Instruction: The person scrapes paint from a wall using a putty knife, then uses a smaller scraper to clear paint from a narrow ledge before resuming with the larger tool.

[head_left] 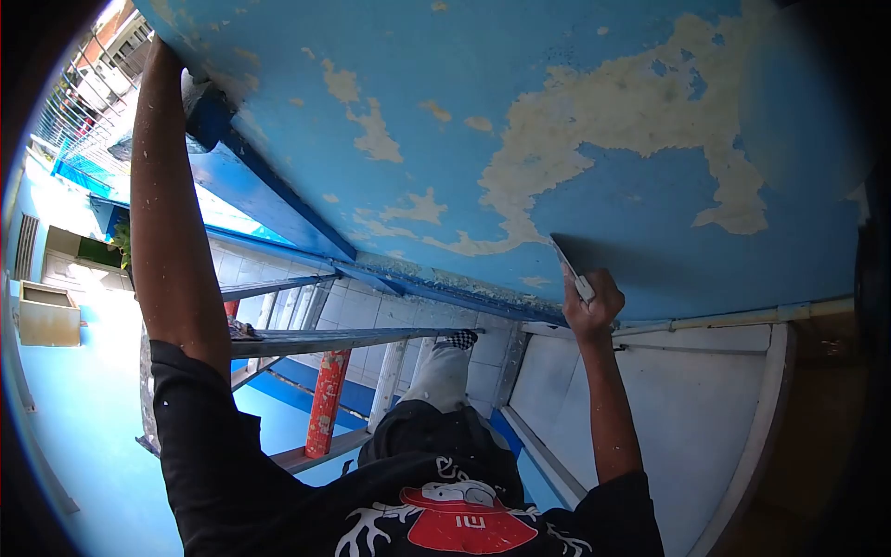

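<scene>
My right hand [594, 304] is closed around the handle of a scraper [574, 263]. The blade's tip meets the blue painted wall [640, 200] at the lower edge of a large bare patch [548, 139], where pale plaster shows through. Smaller peeled patches [376, 130] lie further left on the same wall. On the left side my left arm [172, 204] stretches up to the wall's outer edge; its hand cannot be seen there. Pale specks dot both forearms.
A worn ladder [325, 399] with a red-painted part stands below me. My leg [436, 381] reaches down beside it. White panels [640, 399] are at lower right, under a pipe [724, 317]. A blue ledge [278, 200] projects at left, near a metal fence [79, 102].
</scene>
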`<state>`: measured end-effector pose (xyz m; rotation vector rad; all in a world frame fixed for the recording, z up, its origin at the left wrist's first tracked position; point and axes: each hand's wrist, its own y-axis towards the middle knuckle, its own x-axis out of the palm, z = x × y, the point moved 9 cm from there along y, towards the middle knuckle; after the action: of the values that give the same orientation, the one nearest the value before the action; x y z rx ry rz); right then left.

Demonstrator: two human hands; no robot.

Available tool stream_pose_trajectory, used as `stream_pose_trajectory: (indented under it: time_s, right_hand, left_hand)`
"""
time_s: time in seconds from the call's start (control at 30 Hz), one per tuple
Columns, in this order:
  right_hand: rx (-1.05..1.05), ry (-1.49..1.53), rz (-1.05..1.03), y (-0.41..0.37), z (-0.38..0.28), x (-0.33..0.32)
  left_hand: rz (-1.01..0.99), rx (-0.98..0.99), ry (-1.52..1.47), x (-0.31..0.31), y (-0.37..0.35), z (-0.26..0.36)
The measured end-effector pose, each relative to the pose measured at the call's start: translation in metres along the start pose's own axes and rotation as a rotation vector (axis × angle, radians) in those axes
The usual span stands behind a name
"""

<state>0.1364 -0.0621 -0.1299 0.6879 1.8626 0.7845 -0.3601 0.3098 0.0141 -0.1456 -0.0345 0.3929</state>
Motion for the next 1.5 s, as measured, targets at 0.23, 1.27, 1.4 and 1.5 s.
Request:
stream_pose_trajectory:
  time_s: [0.23, 1.27, 1.4, 1.5]
  right_hand:
    - [0.052, -0.008, -0.122, 0.013, 0.023, -0.029]
    - [0.776, 0.609, 0.802, 0.01, -0.035, -0.125]
    - [0.817, 0.641, 0.876, 0.034, -0.035, -0.12]
    - [0.809, 0.732, 0.927, 0.054, -0.04, -0.113]
  left_hand:
    - [-0.1, 0.073, -0.039, 0.04, 0.161, 0.049]
    - [-0.384, 0.383, -0.318, 0.064, 0.128, 0.063]
    - [-0.397, 0.402, -0.342, 0.061, 0.128, 0.064]
    - [-0.233, 0.891, -0.229, 0.034, 0.097, 0.101]
